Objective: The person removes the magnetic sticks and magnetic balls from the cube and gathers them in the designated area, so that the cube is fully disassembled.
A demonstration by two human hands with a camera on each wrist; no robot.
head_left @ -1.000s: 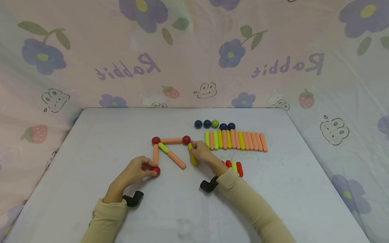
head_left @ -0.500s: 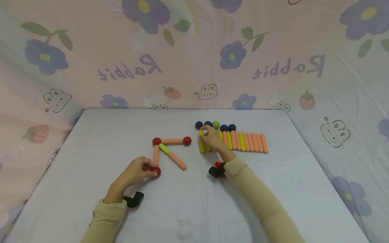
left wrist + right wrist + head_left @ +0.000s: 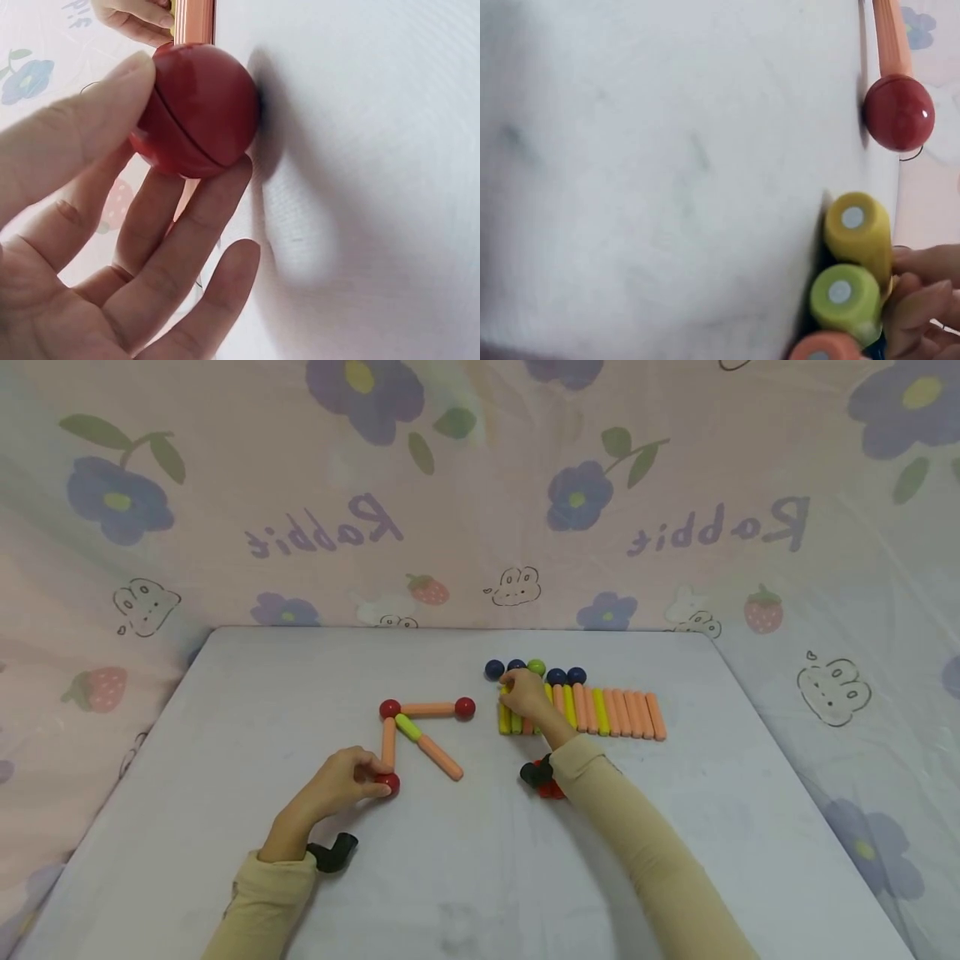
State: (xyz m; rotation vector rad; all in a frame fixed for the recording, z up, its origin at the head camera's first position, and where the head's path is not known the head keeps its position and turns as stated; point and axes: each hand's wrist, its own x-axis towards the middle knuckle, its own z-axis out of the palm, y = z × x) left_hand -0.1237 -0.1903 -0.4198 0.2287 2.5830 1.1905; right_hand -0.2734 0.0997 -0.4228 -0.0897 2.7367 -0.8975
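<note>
My left hand (image 3: pixel 347 783) pinches a red ball (image 3: pixel 202 105) between thumb and fingers, at the near end of an upright-running orange rod (image 3: pixel 388 745). That rod meets a second red ball (image 3: pixel 390 709). From there another orange rod (image 3: pixel 427 709) runs right to a third red ball (image 3: pixel 900 112). A green rod (image 3: pixel 408 727) joined to an orange rod (image 3: pixel 440 757) slants down from the corner ball. My right hand (image 3: pixel 527 697) pinches a yellow magnetic rod (image 3: pixel 859 225) at the left end of the rod row, beside a light green rod (image 3: pixel 845 296); its fingers partly cover the row.
The row of orange and yellow rods (image 3: pixel 633 714) extends right of my right hand. Behind it sit several dark blue balls (image 3: pixel 557 677) and a green ball (image 3: pixel 536 667). Short red rods (image 3: pixel 551 789) lie partly hidden under my right wrist. A patterned curtain (image 3: pixel 480 510) hangs behind the table (image 3: pixel 450 877).
My right hand has carried the yellow rod from below the right red ball to the row's left end, now against the green rod. The left hand stays on its ball.
</note>
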